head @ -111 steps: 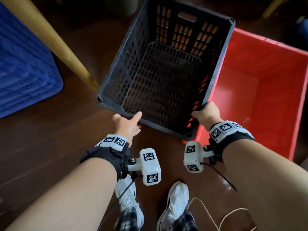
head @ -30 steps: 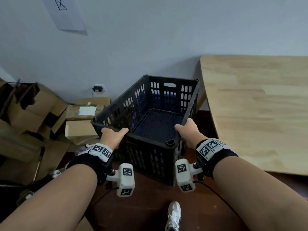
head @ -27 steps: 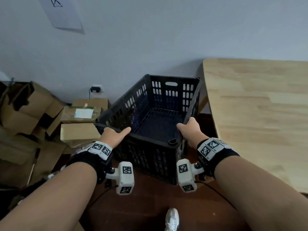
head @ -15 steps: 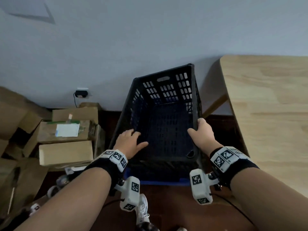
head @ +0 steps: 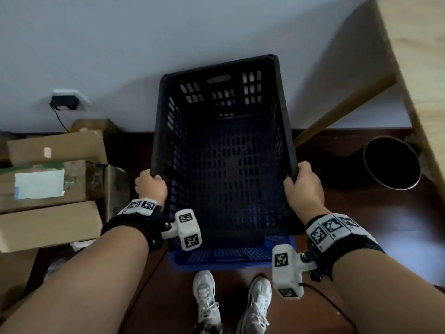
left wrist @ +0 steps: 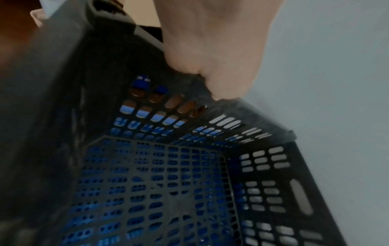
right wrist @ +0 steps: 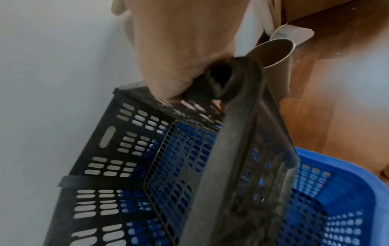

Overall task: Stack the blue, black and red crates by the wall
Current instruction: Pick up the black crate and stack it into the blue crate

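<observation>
I hold a black slotted crate [head: 221, 153] by the wall, right above a blue crate [head: 224, 256] that shows below its near edge and through its holes. My left hand [head: 150, 186] grips the left rim near the front corner, and my right hand [head: 302, 186] grips the right rim. In the left wrist view the left hand [left wrist: 210, 58] curls over the black crate [left wrist: 157, 183] rim. In the right wrist view the right hand [right wrist: 179, 55] clasps the black crate [right wrist: 168, 166] rim, and the blue crate [right wrist: 336, 199] sits under it. No red crate is in view.
Cardboard boxes [head: 50, 189] are piled on the floor at the left. A round metal bin [head: 392, 162] stands at the right beneath a wooden table [head: 419, 68]. A wall socket [head: 67, 100] with a plug is low on the wall. My shoes [head: 231, 300] are on the dark floor.
I have carried the black crate from beside the red one to the wall. It has come down over the blue crate, and both hands have shifted onto its side rims.
</observation>
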Available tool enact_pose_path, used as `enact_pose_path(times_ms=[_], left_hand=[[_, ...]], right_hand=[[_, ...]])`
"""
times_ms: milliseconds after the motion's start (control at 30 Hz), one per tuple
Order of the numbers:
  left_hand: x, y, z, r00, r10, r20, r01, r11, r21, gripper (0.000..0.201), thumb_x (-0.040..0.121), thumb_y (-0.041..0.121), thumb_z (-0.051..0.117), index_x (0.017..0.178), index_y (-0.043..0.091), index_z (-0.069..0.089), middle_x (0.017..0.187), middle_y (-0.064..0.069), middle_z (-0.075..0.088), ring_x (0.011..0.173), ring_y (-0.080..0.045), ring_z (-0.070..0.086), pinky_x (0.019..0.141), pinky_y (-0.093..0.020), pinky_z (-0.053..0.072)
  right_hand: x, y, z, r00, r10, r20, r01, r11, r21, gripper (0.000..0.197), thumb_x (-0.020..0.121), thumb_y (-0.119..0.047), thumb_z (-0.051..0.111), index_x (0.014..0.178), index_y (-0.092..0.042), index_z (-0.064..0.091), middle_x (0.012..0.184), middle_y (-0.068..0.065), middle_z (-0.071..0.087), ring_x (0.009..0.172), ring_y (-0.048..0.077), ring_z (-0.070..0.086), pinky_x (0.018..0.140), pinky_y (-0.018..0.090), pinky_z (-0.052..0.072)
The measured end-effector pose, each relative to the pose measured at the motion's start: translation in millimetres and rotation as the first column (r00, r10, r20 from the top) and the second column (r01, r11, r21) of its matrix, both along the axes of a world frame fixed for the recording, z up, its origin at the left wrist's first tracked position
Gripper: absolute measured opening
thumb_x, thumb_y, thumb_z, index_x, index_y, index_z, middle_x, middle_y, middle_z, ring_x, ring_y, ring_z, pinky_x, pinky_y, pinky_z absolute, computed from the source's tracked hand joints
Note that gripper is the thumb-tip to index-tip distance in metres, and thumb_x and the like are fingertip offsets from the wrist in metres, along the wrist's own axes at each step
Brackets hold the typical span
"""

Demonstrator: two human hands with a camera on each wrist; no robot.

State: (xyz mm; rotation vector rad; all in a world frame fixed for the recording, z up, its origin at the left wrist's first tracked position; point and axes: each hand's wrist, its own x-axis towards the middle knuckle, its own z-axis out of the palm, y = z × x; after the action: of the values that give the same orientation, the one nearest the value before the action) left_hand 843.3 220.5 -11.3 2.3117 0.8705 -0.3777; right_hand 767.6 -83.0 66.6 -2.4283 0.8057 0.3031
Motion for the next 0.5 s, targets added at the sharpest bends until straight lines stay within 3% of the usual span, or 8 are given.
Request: enact_pose_path(times_ms=[100,200,300,400,467,500], left_hand=[[-13.7,-10.0,-21.2,0.998,0.048,0.037,-0.045,0.997,-0.057,0.029,0.094,0.013,0.045,0.112,-0.002,0.062,0.119,-0.027,0.059,0.108,-0.047,0.056,0.091,-0.052,0.047],[-24.7,-13.3,-39.7,0.993,0.084,0.087,-0.075,0.991,-0.107,0.031,0.091,0.021,0.051,0.105,-0.004,0.062,0.11,-0.028,0.063,0.099,-0.047,0.061,0.084,-0.055,0.054],[-29.9,-16.2,-53.1,0.992,0.065,0.109,-0.054,0.993,-0.104,0.034,0.09,0.032,0.058,0.1,0.001,0.063,0.101,-0.013,0.059,0.095,-0.035,0.06,0.085,-0.05,0.053],[-27.9,-17.6,-70.4,0.998,-0.001,0.062,0.004,0.998,-0.063,0.044,0.088,0.038,0.061,0.116,0.005,0.057,0.124,-0.017,0.052,0.116,-0.038,0.05,0.098,-0.052,0.046],[-20.8,-17.6,-82.2,0.999,-0.044,0.011,0.044,0.998,0.038,0.051,0.091,0.03,0.06,0.133,0.004,0.047,0.139,-0.021,0.042,0.129,-0.04,0.04,0.106,-0.051,0.038],[-16.5,-17.1,-87.9,0.997,-0.072,-0.002,0.072,0.994,0.087,0.049,0.092,0.023,0.058,0.134,0.003,0.046,0.14,-0.022,0.042,0.129,-0.041,0.04,0.106,-0.05,0.036]], right_hand=[[1.6,9.1,-31.3,0.994,-0.1,0.038,0.104,0.988,-0.115,0.019,0.095,-0.012,0.049,0.112,-0.003,0.049,0.109,0.016,0.059,0.1,0.035,0.058,0.079,0.043,0.048],[-0.4,14.6,-66.3,0.988,-0.146,0.059,0.154,0.974,-0.168,0.019,0.094,-0.009,0.051,0.112,-0.001,0.051,0.118,0.018,0.056,0.112,0.036,0.052,0.089,0.045,0.044],[-3.9,15.0,-97.6,0.987,-0.152,0.059,0.161,0.968,-0.195,0.025,0.094,-0.009,0.053,0.116,0.002,0.053,0.12,0.02,0.055,0.116,0.037,0.047,0.095,0.045,0.04],[-10.5,14.0,-125.2,0.98,-0.183,0.079,0.193,0.969,-0.151,0.034,0.094,-0.009,0.053,0.125,0.005,0.051,0.126,0.023,0.053,0.12,0.037,0.046,0.1,0.041,0.037],[-10.7,11.3,-142.0,0.976,-0.196,0.092,0.207,0.969,-0.135,0.036,0.094,-0.009,0.053,0.127,0.006,0.05,0.126,0.024,0.053,0.12,0.038,0.047,0.1,0.042,0.038],[-9.4,9.5,-149.5,0.977,-0.19,0.093,0.202,0.969,-0.142,0.037,0.094,-0.009,0.053,0.127,0.007,0.05,0.126,0.024,0.053,0.12,0.038,0.048,0.1,0.043,0.039]])
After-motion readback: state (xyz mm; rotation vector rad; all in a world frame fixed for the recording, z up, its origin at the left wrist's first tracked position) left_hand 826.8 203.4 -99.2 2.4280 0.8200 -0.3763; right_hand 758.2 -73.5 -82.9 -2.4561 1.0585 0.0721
